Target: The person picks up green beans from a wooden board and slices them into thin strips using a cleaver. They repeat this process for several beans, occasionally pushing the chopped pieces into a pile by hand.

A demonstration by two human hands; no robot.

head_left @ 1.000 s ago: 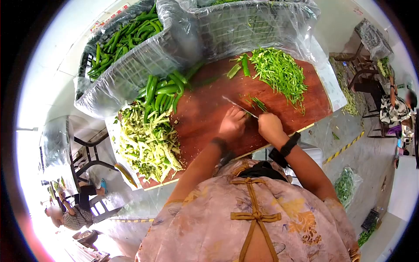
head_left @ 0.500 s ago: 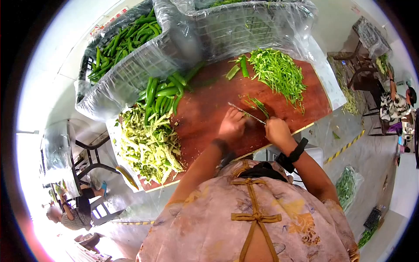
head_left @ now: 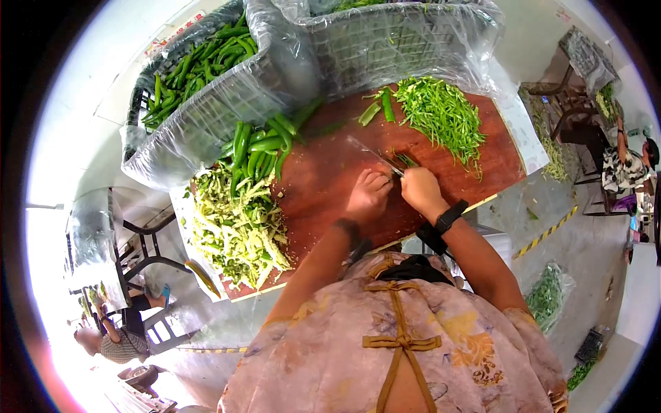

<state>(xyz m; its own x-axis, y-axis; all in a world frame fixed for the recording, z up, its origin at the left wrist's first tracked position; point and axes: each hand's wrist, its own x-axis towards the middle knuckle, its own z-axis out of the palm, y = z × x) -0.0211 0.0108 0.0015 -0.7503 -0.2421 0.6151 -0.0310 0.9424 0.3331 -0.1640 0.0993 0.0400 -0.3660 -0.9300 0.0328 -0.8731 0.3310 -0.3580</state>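
Observation:
My right hand (head_left: 421,189) is wrapped round the handle of a knife (head_left: 375,153), whose thin blade points up and to the left over the reddish-brown board (head_left: 323,199). Close beside it, my left hand (head_left: 370,195) has its fingers curled in; what they hold, if anything, is hidden. A few green pepper strips (head_left: 406,161) lie just beyond the right hand, partly covered by it. Farther up is a heap of shredded green pepper (head_left: 444,120), with larger green pepper pieces (head_left: 387,105) left of it.
Whole green peppers (head_left: 258,148) and a pale pile of pepper cores and seeds (head_left: 237,230) cover the board's left side. Plastic-lined crates (head_left: 406,48) line the far edge, one holding green peppers (head_left: 200,69). People sit at far left and far right.
My right hand has moved left and slightly up with the knife, whose tip now reaches farther up and left. My left hand stays nearly in place. The strips are now more covered.

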